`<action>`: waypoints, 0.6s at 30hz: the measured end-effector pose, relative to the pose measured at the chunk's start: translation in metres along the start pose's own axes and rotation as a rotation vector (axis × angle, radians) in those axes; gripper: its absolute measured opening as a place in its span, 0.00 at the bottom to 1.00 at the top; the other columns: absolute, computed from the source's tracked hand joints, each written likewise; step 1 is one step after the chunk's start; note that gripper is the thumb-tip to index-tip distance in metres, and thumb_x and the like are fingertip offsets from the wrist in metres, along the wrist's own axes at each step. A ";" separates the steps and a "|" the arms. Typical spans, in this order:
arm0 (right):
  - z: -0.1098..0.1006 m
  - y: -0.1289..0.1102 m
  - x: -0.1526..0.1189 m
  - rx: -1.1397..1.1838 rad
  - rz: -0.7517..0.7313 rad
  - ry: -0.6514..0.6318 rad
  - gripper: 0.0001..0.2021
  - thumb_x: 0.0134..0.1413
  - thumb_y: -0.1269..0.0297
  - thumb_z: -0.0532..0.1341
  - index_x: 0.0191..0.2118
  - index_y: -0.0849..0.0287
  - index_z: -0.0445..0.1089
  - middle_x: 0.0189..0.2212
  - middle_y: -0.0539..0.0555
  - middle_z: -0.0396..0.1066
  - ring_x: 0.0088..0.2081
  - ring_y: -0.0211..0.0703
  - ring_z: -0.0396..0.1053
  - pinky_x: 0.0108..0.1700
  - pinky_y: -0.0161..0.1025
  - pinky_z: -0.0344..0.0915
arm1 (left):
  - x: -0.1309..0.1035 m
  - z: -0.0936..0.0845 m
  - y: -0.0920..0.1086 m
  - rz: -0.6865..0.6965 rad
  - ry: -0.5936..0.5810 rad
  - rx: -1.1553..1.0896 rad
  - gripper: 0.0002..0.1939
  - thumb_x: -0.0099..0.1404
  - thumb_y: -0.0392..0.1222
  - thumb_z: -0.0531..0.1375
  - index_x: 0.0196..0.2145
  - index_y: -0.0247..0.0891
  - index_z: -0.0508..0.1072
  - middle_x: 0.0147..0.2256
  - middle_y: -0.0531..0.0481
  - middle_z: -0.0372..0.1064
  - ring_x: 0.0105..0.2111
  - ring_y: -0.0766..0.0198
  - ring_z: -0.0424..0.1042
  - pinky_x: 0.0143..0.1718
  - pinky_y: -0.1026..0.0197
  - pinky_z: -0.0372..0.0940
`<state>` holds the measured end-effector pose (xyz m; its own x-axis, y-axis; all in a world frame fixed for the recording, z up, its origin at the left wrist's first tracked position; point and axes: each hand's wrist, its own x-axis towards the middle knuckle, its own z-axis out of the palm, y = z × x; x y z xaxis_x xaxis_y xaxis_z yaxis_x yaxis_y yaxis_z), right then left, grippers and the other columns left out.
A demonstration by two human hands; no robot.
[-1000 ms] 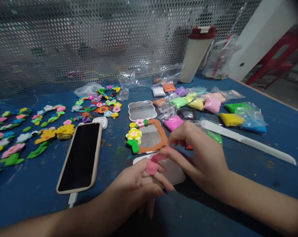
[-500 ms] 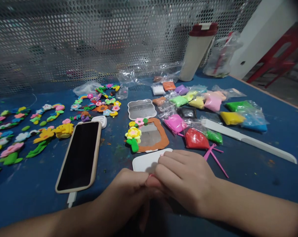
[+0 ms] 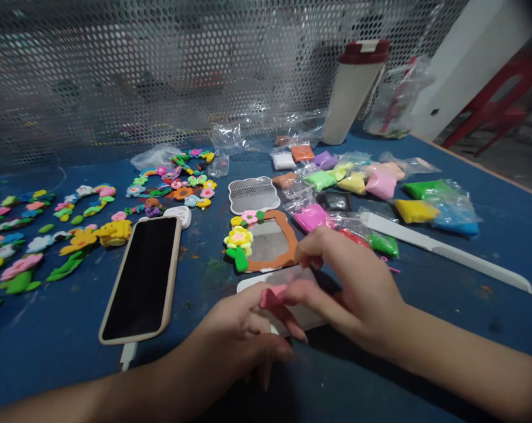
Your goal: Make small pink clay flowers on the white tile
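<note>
A piece of pink clay (image 3: 272, 296) sits at the fingertips between the left hand (image 3: 243, 329) and right hand (image 3: 349, 282), above the white rectangular tray (image 3: 250, 286). Left fingers are loosely parted, a right digit touches the clay; whether either hand pinches it, I cannot tell. Beyond the tray lies a brown-framed mirror (image 3: 270, 241) with clay flowers (image 3: 239, 238).

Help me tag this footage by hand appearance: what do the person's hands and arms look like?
The left hand and right hand are ungloved, with slender fingers and no rings visible. The left forearm and right forearm are bare as far as the frame shows: no sleeves, watch or bracelets.
</note>
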<state>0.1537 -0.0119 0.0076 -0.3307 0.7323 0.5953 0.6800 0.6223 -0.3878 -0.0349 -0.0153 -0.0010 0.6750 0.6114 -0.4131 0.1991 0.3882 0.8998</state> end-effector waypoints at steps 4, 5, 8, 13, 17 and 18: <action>0.010 -0.004 -0.001 -0.075 -0.217 -0.070 0.23 0.62 0.48 0.48 0.26 0.61 0.64 0.21 0.51 0.64 0.23 0.39 0.57 0.25 0.36 0.50 | 0.001 0.002 -0.003 0.097 -0.008 0.098 0.10 0.63 0.47 0.58 0.33 0.36 0.71 0.21 0.59 0.61 0.16 0.75 0.61 0.19 0.73 0.55; 0.013 -0.004 -0.002 -0.083 -0.248 -0.109 0.22 0.63 0.51 0.48 0.25 0.61 0.65 0.20 0.51 0.64 0.23 0.39 0.57 0.26 0.37 0.49 | 0.001 0.002 -0.004 0.117 -0.009 0.132 0.14 0.64 0.49 0.56 0.32 0.35 0.72 0.20 0.58 0.61 0.16 0.75 0.61 0.19 0.72 0.55; 0.016 -0.006 -0.004 -0.047 -0.323 -0.233 0.17 0.64 0.61 0.49 0.25 0.60 0.66 0.20 0.49 0.64 0.23 0.38 0.57 0.26 0.38 0.48 | -0.001 0.003 -0.006 0.109 -0.013 0.194 0.22 0.64 0.55 0.54 0.28 0.34 0.76 0.17 0.57 0.61 0.15 0.74 0.62 0.18 0.72 0.55; 0.010 -0.011 -0.004 0.247 -0.085 -0.321 0.15 0.62 0.66 0.51 0.24 0.60 0.63 0.19 0.46 0.60 0.22 0.33 0.56 0.25 0.34 0.48 | -0.006 0.000 -0.002 0.028 -0.081 0.204 0.29 0.63 0.61 0.51 0.33 0.32 0.78 0.24 0.47 0.71 0.17 0.71 0.65 0.19 0.70 0.57; 0.004 -0.007 0.004 0.544 0.327 -0.328 0.19 0.62 0.63 0.52 0.19 0.59 0.54 0.17 0.43 0.50 0.19 0.30 0.51 0.21 0.30 0.47 | -0.009 -0.001 0.000 -0.034 -0.106 0.230 0.27 0.65 0.58 0.50 0.33 0.30 0.77 0.29 0.43 0.74 0.18 0.72 0.63 0.19 0.70 0.57; 0.004 -0.004 0.006 0.568 0.397 -0.286 0.20 0.62 0.62 0.51 0.19 0.58 0.52 0.17 0.43 0.49 0.19 0.30 0.50 0.20 0.30 0.46 | -0.008 -0.001 -0.001 -0.029 -0.107 0.233 0.26 0.66 0.57 0.50 0.33 0.31 0.76 0.29 0.43 0.74 0.18 0.73 0.63 0.19 0.70 0.57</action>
<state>0.1465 -0.0094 0.0102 -0.3410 0.9266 0.1584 0.3668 0.2863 -0.8852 -0.0412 -0.0201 0.0014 0.7355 0.5207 -0.4335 0.3698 0.2276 0.9008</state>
